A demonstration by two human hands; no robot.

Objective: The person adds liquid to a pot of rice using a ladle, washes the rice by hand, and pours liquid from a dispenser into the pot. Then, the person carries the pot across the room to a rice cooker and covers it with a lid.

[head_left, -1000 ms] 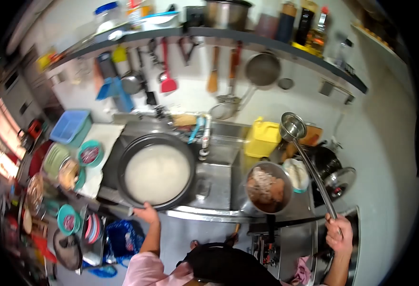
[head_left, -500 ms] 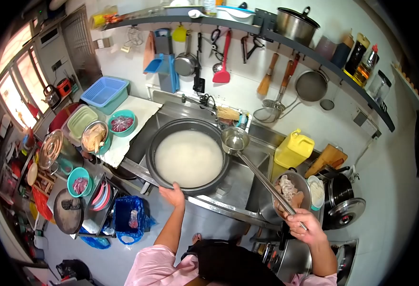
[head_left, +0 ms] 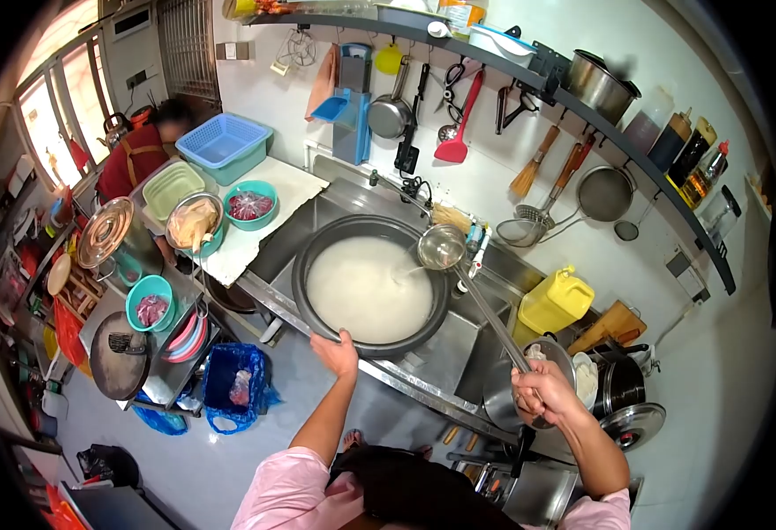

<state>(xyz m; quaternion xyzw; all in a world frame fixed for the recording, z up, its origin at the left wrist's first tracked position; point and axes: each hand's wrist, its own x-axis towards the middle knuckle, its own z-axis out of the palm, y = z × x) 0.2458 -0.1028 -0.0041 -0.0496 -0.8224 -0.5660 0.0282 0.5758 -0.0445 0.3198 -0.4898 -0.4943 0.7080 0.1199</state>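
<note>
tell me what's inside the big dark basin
Inside the basin is cloudy, whitish liquid; a thin stream runs into it from the ladle's bowl. The bottom, and anything lying there, is hidden by the liquid.

Basin [head_left: 301, 287] on the sink unit [head_left: 460, 331] — ladle [head_left: 442, 247] over its rim — bowls [head_left: 265, 219] to the left, jug [head_left: 554, 302] right.

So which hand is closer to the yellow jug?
The right hand: it holds the metal ladle on the near side of the yellow jug. The left hand is farther off, to the jug's left, at the near rim of the grey basin.
</note>
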